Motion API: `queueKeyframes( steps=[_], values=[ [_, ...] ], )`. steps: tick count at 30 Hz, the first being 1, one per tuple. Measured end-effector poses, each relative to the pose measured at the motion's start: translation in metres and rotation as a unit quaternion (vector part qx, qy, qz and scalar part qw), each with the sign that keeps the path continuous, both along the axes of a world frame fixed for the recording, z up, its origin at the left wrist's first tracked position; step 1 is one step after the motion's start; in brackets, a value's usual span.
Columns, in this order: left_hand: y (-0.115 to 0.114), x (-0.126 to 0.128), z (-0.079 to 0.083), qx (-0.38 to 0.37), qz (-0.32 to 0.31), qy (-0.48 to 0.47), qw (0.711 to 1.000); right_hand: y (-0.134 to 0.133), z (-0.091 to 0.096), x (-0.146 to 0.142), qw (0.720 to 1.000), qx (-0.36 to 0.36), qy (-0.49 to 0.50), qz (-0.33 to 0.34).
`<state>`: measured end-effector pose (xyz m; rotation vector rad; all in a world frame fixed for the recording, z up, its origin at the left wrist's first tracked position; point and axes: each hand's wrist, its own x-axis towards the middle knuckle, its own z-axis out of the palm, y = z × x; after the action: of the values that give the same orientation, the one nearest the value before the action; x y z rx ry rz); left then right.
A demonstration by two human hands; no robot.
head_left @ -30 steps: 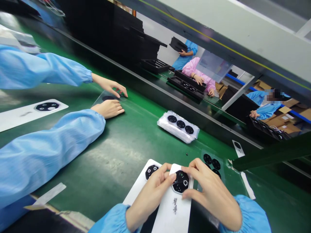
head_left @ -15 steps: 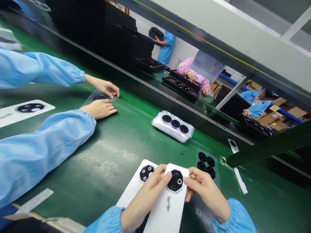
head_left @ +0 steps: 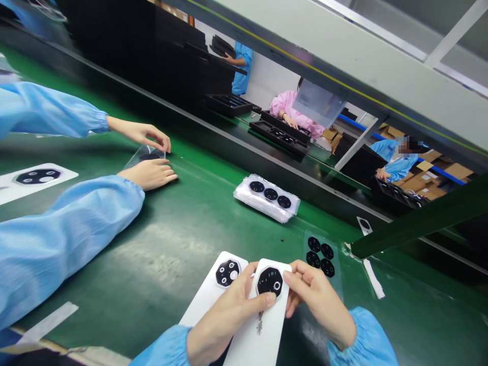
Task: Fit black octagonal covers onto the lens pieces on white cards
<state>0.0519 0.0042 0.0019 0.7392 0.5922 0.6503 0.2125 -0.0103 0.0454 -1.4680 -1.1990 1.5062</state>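
Between my two hands is a white phone back panel [head_left: 263,330] with a black octagonal camera plate [head_left: 270,281] near its top and dark characters below. My left hand [head_left: 232,310] grips its left side, the thumb lying on the lower part of the camera plate. My right hand [head_left: 314,295] pinches the upper right edge, thumb in front and fingers behind. A second white panel [head_left: 208,300] with a similar camera plate lies on the green table, partly covered by my left hand. Right of my hands is a clear sheet with several black octagonal plates [head_left: 320,256].
A stack of bagged black plates [head_left: 267,198] lies ahead. At left, a co-worker's hands [head_left: 147,173] are at a clear sheet, near another white panel [head_left: 38,178]. A dark green post [head_left: 415,223] slants in at right, beside a white strip [head_left: 373,278]. People work beyond the ledge.
My left thumb has slid from the upper left of the camera plate down to its lower part. My right hand stays on the panel's edge. The view has shifted slightly.
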Motion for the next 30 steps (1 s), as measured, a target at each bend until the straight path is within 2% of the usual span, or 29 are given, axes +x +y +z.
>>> queueKeyframes(
  steps=[6,9,15,19,25,28,30],
  values=[
    [-0.002,0.000,0.002,0.003,-0.001,0.029,1.000,-0.004,-0.007,-0.003,0.999,0.005,0.001,-0.034],
    [-0.005,0.000,0.006,-0.001,0.025,0.070,0.997,-0.003,-0.006,-0.005,0.998,0.018,-0.027,-0.050],
    [-0.008,-0.001,0.007,0.044,0.025,0.073,0.996,0.002,-0.006,-0.004,0.996,0.017,-0.057,-0.071],
    [-0.005,-0.001,0.011,0.072,0.083,0.110,0.988,0.005,-0.006,0.000,0.997,0.014,-0.061,-0.044],
    [0.003,0.011,0.006,0.081,0.074,0.100,0.989,0.003,0.000,-0.001,0.986,0.095,-0.138,0.013],
    [0.005,0.013,0.003,0.095,0.083,0.102,0.987,0.002,0.001,0.000,0.985,0.089,-0.146,0.022],
    [0.006,0.012,0.004,0.090,0.088,0.097,0.987,-0.001,-0.001,0.002,0.991,0.067,-0.115,0.017]
  ],
)
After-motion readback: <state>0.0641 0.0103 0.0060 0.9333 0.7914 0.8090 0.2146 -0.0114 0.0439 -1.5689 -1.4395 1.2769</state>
